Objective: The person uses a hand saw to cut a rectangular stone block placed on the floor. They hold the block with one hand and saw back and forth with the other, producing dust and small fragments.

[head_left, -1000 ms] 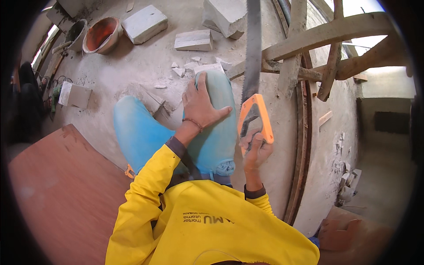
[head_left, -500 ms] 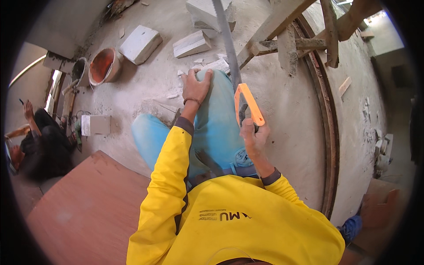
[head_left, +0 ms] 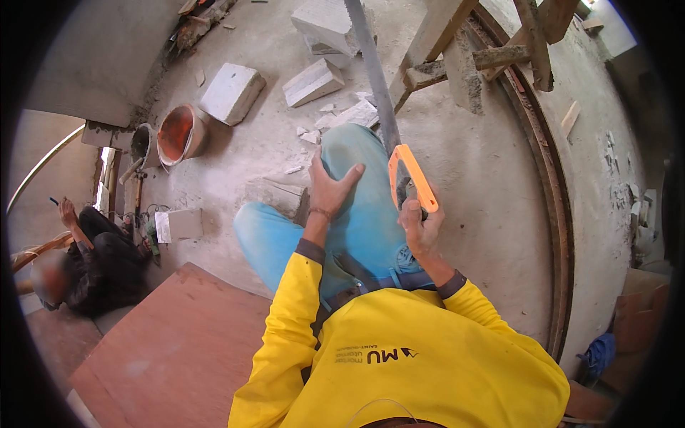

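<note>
While right hand [head_left: 422, 225] is clenching saw [head_left: 386, 107], long blade [head_left: 372, 60] pointing forward-left, grey, orange-handled; spread left hand [head_left: 332, 189] touching thigh [head_left: 367, 189].

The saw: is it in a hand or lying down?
In hand: the right hand grips the saw by its orange handle, blade pointing away from the body.
</note>
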The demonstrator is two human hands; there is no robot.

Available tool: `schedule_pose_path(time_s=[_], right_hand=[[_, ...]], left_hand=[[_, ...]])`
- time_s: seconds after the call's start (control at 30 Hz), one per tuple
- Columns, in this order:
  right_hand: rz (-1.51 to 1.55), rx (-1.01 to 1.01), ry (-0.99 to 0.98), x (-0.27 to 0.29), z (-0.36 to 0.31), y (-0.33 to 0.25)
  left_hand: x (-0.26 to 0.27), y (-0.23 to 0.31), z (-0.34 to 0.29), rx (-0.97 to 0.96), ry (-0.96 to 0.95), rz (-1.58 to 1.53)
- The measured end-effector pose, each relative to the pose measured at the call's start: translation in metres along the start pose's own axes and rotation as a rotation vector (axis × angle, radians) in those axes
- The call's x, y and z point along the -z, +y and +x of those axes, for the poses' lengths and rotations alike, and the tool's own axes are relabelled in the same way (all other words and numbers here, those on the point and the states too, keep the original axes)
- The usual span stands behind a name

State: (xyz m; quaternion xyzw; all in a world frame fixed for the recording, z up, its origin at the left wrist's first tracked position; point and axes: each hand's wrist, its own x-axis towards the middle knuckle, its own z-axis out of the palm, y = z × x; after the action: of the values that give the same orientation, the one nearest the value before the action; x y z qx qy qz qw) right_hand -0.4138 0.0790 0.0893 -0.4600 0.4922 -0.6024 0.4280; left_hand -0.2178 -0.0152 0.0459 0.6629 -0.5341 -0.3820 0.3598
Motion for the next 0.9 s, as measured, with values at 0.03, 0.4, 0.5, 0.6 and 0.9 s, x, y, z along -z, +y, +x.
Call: schedule_pose_path(time_s=[0.03,0.4,0.5,0.6,0.9], right_hand=[[-0.024,0.011,-0.003,0.001,0.0,0.002],[-0.041,0.057,0.007,0.005,0.004,0.005],[-0.01,0.054,-0.001,0.01,-0.003,0.018],[0.073,0.06,-0.074,0.01,-0.001,0.016],[-0.098,0.053,-0.232,-0.01,0.002,-0.022]], left_hand=[[0.001,-0.002,-0.005,-0.008,-0.016,-0.009],[0.14,-0.1,-0.046,-0.032,0.227,0.658],[0.18,-0.136,-0.07,0.064,0.32,0.661],[0.177,-0.152,-0.101,0.023,0.36,0.415],[0.172,-0.099,-0.156,0.091,0.375,0.363]])
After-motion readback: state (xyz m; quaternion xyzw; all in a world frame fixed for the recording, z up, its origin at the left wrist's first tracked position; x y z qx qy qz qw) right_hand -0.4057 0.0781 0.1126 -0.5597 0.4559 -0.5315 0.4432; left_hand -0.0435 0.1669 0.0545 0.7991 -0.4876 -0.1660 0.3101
